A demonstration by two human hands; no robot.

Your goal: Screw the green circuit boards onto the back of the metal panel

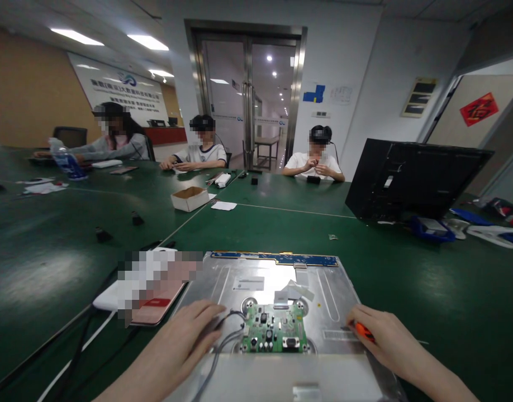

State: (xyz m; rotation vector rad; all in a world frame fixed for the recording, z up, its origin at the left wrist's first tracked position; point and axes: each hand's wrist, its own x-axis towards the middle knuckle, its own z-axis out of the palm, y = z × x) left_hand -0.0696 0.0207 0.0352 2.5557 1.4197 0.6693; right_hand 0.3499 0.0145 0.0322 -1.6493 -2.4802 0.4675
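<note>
A silver display panel (223, 290) lies back side up on the table before me, with a green circuit board (275, 328) at its middle. Dark cables (229, 338) run from the board's left side toward my left hand (198, 329). That hand rests over the panel's left part, its fingers stretched out and thumb apart, beside the cables. My right hand (378, 332), at the panel's right side, is closed around an orange-handled screwdriver (364, 331); most of the tool is hidden by the fingers. A blue strip board (256, 258) runs along the panel's far edge.
A phone (156, 310) and a white device (108, 298) lie left of the panel among cables. Farther off are an open cardboard box (190, 199), a bottle (67, 159) and a large black screen (416, 178). Several people sit across the green table (281, 229).
</note>
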